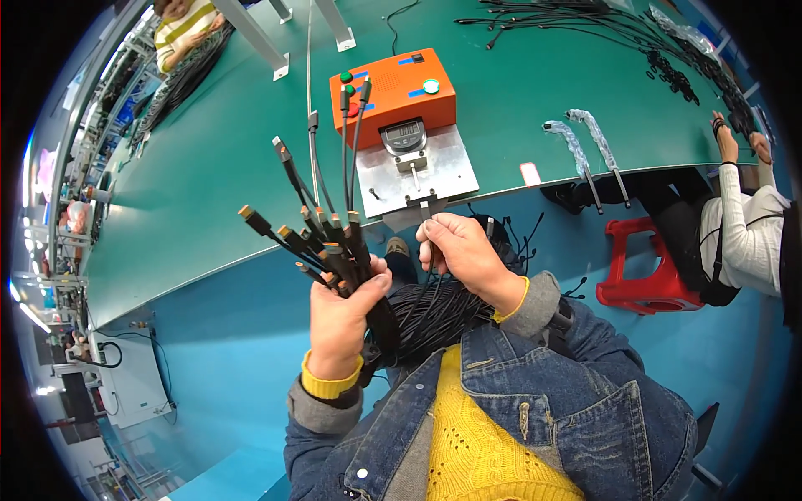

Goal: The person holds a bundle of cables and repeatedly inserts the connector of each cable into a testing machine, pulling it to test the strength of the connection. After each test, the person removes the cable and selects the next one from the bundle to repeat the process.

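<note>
My left hand (pixel 338 324) is closed around a thick bunch of black cables (pixel 332 255), their plug ends fanned upward, some with orange-brown tips. Between the thumb and fingers of my right hand (pixel 469 257) is a single black cable (pixel 424 212). Its plug end points at the front edge of a metal fixture plate (pixel 451 167); whether it touches is too small to tell. A digital gauge (pixel 403 136) sits on that plate, against an orange control box (pixel 393 88) with coloured buttons, one lit. More black cables (pixel 434 313) hang in a heap below my hands.
The green table (pixel 225 175) carries two plastic-wrapped handled tools (pixel 575 150), a small red-edged card (pixel 530 174) and loose cables (pixel 568 17). Metal posts (pixel 266 46) stand behind. A red stool (pixel 622 267) and a seated person (pixel 752 221) are at right, another person (pixel 188 33) far left.
</note>
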The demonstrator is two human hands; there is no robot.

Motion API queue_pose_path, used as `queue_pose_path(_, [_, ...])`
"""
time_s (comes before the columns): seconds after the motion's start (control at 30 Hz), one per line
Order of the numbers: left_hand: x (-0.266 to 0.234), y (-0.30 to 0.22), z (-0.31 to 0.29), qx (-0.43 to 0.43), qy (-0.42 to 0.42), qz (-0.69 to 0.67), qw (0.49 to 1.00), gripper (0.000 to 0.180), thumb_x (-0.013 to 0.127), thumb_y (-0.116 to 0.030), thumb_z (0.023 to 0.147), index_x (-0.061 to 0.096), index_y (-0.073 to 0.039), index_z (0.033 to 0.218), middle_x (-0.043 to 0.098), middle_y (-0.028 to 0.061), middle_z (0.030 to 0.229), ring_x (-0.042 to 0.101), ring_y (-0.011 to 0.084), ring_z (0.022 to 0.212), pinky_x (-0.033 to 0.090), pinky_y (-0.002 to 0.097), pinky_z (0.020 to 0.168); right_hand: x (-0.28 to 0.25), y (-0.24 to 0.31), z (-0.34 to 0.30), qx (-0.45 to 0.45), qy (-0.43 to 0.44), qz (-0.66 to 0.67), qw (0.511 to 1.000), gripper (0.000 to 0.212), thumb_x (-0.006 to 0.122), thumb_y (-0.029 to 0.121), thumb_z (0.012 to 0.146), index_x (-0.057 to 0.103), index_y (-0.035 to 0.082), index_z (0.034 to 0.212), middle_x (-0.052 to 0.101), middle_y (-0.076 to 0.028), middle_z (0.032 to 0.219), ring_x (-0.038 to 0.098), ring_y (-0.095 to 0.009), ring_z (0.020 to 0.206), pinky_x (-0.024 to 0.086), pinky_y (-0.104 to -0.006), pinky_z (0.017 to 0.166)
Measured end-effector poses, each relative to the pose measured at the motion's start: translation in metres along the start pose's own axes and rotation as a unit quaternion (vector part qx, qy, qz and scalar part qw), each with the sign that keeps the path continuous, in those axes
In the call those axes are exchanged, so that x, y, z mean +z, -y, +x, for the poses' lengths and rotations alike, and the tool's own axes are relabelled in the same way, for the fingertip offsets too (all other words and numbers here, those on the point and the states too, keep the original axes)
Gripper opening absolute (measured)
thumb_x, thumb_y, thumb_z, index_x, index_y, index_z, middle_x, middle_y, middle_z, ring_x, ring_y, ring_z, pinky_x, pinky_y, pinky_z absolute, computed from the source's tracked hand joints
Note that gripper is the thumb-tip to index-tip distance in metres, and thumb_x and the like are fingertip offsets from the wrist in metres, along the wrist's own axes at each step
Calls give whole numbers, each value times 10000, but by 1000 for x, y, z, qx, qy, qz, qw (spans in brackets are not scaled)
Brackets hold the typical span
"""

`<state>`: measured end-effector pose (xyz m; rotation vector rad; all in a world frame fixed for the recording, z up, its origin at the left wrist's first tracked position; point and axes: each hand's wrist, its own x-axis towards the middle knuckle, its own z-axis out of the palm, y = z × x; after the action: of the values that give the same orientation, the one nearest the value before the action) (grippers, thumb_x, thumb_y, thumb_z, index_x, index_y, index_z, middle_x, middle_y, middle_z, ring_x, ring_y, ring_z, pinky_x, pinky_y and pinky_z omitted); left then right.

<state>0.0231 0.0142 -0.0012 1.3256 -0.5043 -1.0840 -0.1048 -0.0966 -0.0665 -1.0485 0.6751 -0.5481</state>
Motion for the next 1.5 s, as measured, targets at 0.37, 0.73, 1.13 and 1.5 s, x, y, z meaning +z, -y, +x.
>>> queue_pose_path(0.37, [-8,-14,9,18,24,-94,995,210,582,32,722,513,9,920,557,84,762,542,164,679,446,282,650,-5,-8,11,-56,-43,-32,997,238,418,196,887,521,15,771,511,-14,557,458,-57,453,360,-175,404])
queue_pose_path(0.73, [-4,9,6,47,-7,-118,992,195,593,18,728,504,17,901,557,84,737,541,166,672,440,284,646,17,-19,11,-64,-101,19,993,261,392,214,901,504,-10,826,567,-67,603,500,-75,461,406,-182,430])
queue_pose_path(1.13, [-1,1,9,51,-1,-112,992,194,582,55,722,510,11,896,559,75,746,549,157,670,447,272,655,7,-1,15,-46,-65,-43,996,259,398,191,894,513,-16,788,557,-72,571,489,-86,426,407,-188,426])
queue_pose_path(1.5, [-6,12,5,35,-24,-124,991,214,589,80,706,512,-2,888,557,58,758,562,159,677,461,273,649,6,-8,16,-62,-52,-9,997,233,416,176,885,530,-3,787,551,-47,563,486,-71,460,396,-185,442])
